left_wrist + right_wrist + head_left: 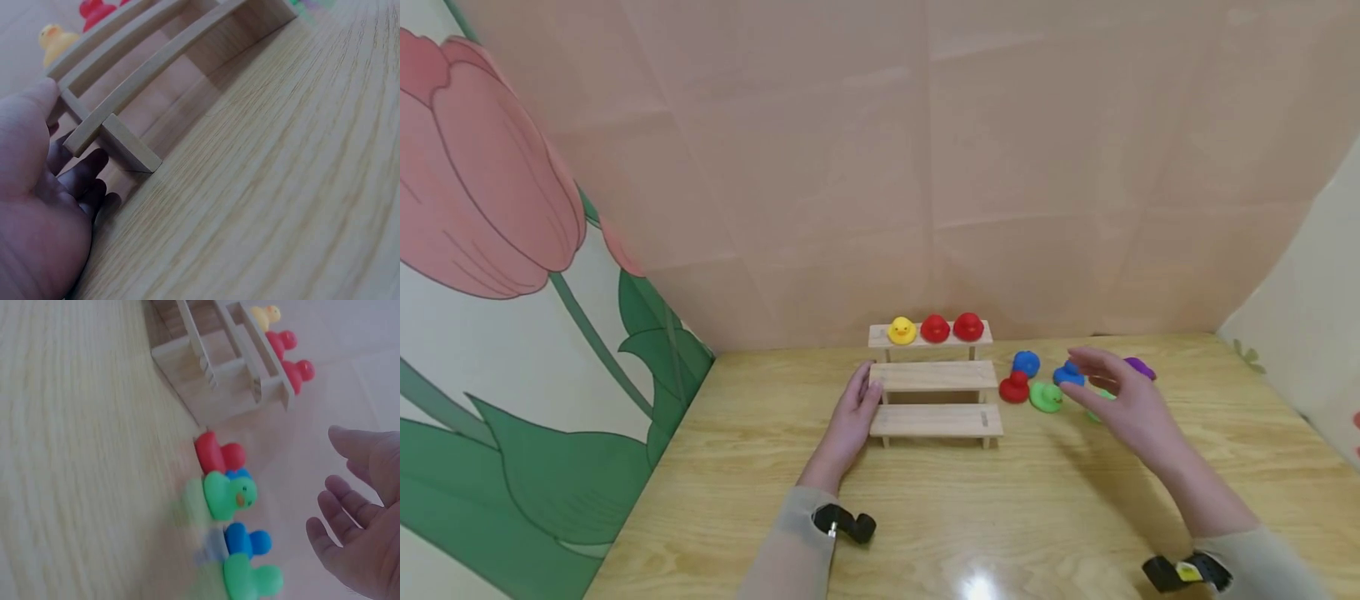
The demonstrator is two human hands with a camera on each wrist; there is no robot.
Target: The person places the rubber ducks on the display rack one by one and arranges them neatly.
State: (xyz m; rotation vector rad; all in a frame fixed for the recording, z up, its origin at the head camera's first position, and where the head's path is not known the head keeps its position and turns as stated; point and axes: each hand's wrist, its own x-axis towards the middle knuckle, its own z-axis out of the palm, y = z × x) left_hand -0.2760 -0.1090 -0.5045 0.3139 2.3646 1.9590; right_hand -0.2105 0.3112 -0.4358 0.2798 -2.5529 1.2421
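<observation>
A three-step wooden stand [934, 377] stands on the table. My left hand [852, 410] grips its left end, thumb by the middle step and fingers around the side, as the left wrist view shows. On the top step sit a yellow rubber duck [902, 332] and two red ducks [935, 329]. My right hand [1126, 406] hovers above the loose ducks to the right, thumb and fingers spread apart and holding nothing. Below it are a blue duck [1067, 375] and a green duck [241, 575], which the hand partly hides in the head view.
Beside the stand's right end lie a red duck [1014, 388], another blue duck [1026, 363] and another green duck [1046, 397]. A purple duck [1141, 367] shows behind the right hand. A pink-beige backdrop [925, 167] rises behind the wooden table [925, 517].
</observation>
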